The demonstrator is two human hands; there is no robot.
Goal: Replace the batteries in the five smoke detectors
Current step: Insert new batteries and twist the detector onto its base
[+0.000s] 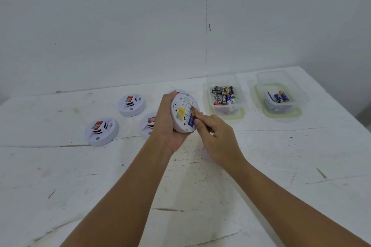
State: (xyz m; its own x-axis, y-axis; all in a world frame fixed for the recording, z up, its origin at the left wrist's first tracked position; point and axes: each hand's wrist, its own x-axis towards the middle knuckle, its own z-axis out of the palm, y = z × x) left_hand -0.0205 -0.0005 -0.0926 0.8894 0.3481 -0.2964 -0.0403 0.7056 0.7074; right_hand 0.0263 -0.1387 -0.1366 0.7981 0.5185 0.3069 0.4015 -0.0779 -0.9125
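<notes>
White scuffed surface [200,196] meets a bare wall; left hand [167,124] grips a round white plastic smoke detector [183,113], right hand [215,136] pinches its blue battery [191,119], hiding another detector beyond.

You've got five smoke detectors [185,113] in view: one held, four on the desk [200,186]. Two clear containers [224,96] of batteries [223,95], exact battery count unreadable.

worktop [200,196]: white, scuffed, dark marks and scratches | wall [100,26]: plain pale grey | seam [206,26]: dark vertical line down wall to worktop edge
</notes>
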